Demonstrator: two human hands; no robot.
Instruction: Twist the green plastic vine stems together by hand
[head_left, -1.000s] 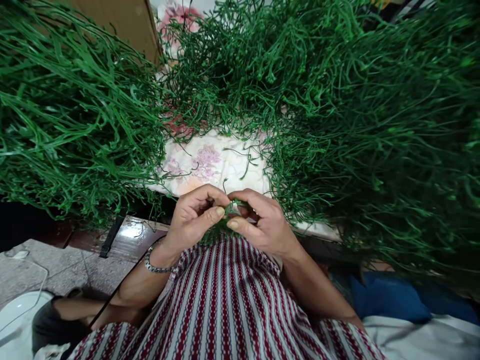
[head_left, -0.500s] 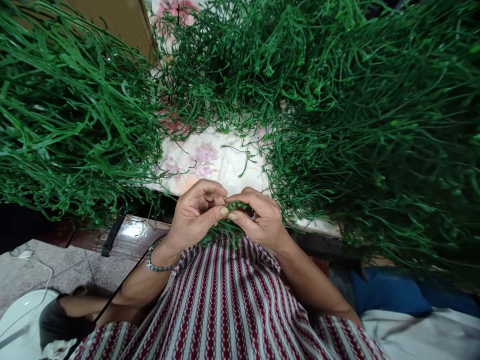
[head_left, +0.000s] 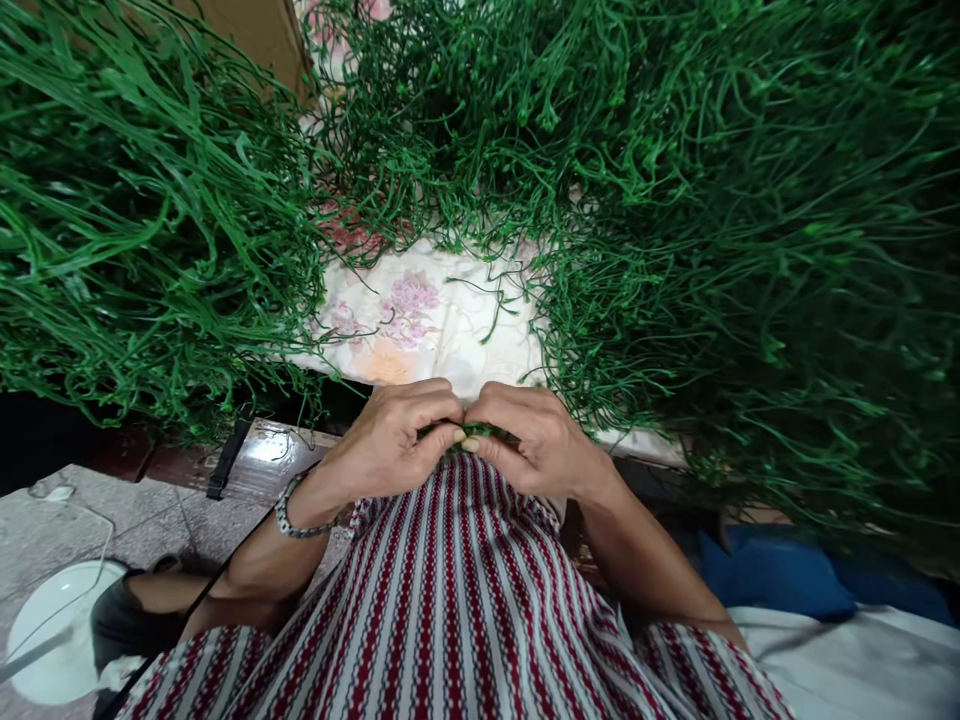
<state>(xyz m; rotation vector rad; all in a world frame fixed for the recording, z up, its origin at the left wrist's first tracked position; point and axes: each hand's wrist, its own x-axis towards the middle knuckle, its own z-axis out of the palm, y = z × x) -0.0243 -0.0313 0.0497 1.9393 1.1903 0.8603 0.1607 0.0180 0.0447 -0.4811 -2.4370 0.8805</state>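
My left hand [head_left: 409, 440] and my right hand [head_left: 529, 440] meet at the near edge of the cloth, in front of the striped garment. Thumbs and fingers are pinched together, tip to tip. Between them a small bit of green strand [head_left: 477, 429] shows, gripped on both sides; most of it is hidden by the fingers. Beyond the hands lies the floral cloth [head_left: 457, 330] with a few loose green strands [head_left: 495, 308] on it.
Large heaps of green strands lie at the left [head_left: 150, 220], and at the right [head_left: 750, 260]. A cardboard box [head_left: 255, 35] stands at the back left. Below left are a white round object [head_left: 64, 640] and a person's leg [head_left: 172, 592]. Blue fabric [head_left: 780, 575] lies lower right.
Both hands have turned so their backs show more, and the fingers have closed in. The green strands that hung below the hands no longer show there. The view has shifted slightly.
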